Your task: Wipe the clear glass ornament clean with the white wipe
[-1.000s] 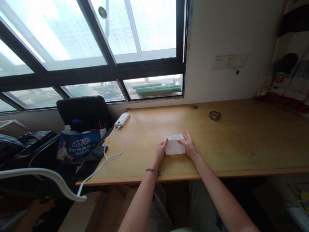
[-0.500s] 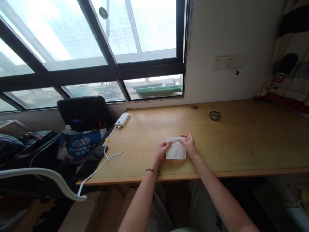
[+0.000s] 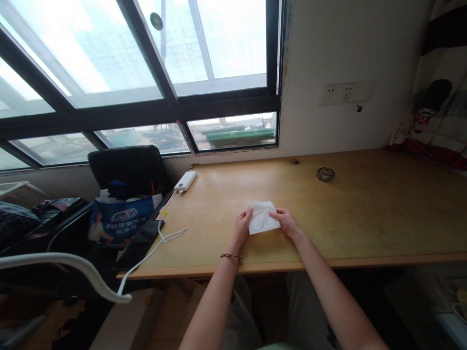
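A white, creased paper tissue (image 3: 262,218) is held up between both hands, over the front part of the wooden desk (image 3: 357,214). At its left edge my left hand (image 3: 242,226) pinches it, thumb on the near face and the other fingers behind. My right hand (image 3: 288,222) grips the right edge the same way, with its thumb lying across the paper. Both hands' rear fingers are partly hidden by the tissue. A dark braided bracelet (image 3: 230,255) circles the left wrist.
On the desk's left side are a white power bank (image 3: 185,181), a white cable (image 3: 171,237) and a dark tablet-like slab (image 3: 140,245). A small ashtray-like dish (image 3: 325,174) stands toward the back right. A blue bag (image 3: 120,218) rests on a black chair (image 3: 127,167).
The tissue has risen slightly and tilted, its right lower corner swung up. My right hand's raised fingers have closed in behind the paper.
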